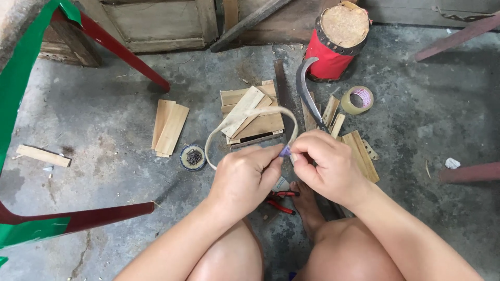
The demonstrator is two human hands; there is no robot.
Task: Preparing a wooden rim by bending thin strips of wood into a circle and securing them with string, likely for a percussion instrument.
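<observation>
Head view, looking down between the person's knees onto a grey concrete floor [104, 135]. The left hand [245, 179] and right hand [325, 166] meet at mid-frame, fingers closed in a pinch on the two ends of a thin bent strip [250, 112], which arcs away from them as a pale loop; a small purple piece [285, 151] shows at the pinch point. The loop hangs over a stack of flat wooden slats [255, 117]. Beside the stack lie a curved dark blade [307, 91], a tape roll [357, 100], further slats to the right [359, 153] and a separate pair to the left [167, 127]. A round tin of small nails [193, 156] sits just left of the loop. Red-handled pliers [281, 200] lie below the hands, near a bare foot [307, 205]. A red cylinder with a cork-like top [336, 44] stands at the far edge. Red chair legs [120, 49] border the left side; open floor remains to the left and right.
</observation>
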